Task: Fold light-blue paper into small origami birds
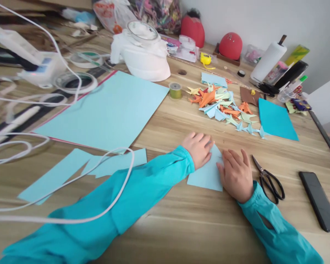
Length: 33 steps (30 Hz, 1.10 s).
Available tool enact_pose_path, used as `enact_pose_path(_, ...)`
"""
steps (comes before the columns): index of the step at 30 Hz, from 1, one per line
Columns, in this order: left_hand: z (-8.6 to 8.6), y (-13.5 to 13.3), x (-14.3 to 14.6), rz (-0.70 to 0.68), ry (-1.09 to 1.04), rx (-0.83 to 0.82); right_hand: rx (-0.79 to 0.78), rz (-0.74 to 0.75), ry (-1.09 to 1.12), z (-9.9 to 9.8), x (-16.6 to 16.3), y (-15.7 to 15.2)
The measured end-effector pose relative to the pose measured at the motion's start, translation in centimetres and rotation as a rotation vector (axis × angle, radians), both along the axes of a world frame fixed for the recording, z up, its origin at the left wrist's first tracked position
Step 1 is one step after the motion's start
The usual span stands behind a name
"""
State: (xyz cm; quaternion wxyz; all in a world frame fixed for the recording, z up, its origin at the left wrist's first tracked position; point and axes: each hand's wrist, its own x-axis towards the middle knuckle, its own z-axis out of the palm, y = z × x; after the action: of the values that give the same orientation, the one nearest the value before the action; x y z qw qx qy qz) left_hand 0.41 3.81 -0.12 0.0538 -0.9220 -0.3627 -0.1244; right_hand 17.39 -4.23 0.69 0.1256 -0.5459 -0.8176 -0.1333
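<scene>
A piece of light blue paper (205, 179) lies on the wooden table in front of me, its top tapering between my hands. Across its upper left part rests my left hand (198, 149), fingers laid over the paper and slightly bent. My right hand (235, 173) is at the paper's right edge, palm down with fingers stretched out and the thumb touching the sheet. Just right of that hand lie black-handled scissors (268, 179), blades pointing away. Beyond both hands is a pile of folded paper cranes (218, 102) in orange, blue, yellow and green.
A large light blue sheet (104, 110) and cut strips (57, 172) lie left, with a white cable (126, 176) looping over my left sleeve. A green thread spool (175, 90) stands behind. Bright blue paper (277, 119) and a phone (320, 201) are right.
</scene>
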Motion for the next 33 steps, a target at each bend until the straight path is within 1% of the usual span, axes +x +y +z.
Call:
enact_pose_path(3,0.0,0.8,-0.2,0.026,-0.05,0.0,-0.022,0.008,0.036,-0.3,-0.2,0.4)
enact_pose_path(5,-0.1,0.7,0.1,0.044,-0.089,0.015,-0.045,0.013,0.036,-0.4,-0.4,0.7)
enact_pose_path(6,-0.2,0.4,0.5,0.028,-0.095,0.016,-0.052,0.013,0.034,-0.5,-0.6,0.7)
enact_pose_path(8,-0.4,-0.6,1.2,-0.055,-0.09,-0.01,-0.05,0.009,0.028,-0.6,-0.8,0.8)
enact_pose_path(9,-0.6,-1.1,1.6,-0.062,-0.092,-0.028,-0.043,0.006,0.023,-0.7,-0.9,0.8)
enact_pose_path(11,-1.0,-2.0,2.0,-0.022,-0.11,-0.034,-0.03,0.005,0.018,-0.9,-1.1,0.7)
enact_pose_path(13,-1.3,-2.3,2.1,-0.016,-0.108,-0.044,-0.026,-0.003,0.038,-1.1,-1.3,0.5)
enact_pose_path(17,-1.3,-1.8,1.8,-0.018,-0.074,-0.066,-0.035,-0.031,0.09,-1.2,-1.9,0.1)
enact_pose_path(22,-1.2,-1.5,2.0,0.02,-0.055,-0.063,-0.045,0.011,0.046,-1.2,-2.4,-0.3)
enact_pose_path(28,-1.2,-0.9,2.3,0.067,-0.042,-0.081,-0.05,0.01,0.009,-1.4,-2.4,-0.4)
enact_pose_path(33,-1.0,0.2,2.1,0.087,-0.074,-0.042,-0.075,-0.028,0.04,-1.2,-2.6,-0.5)
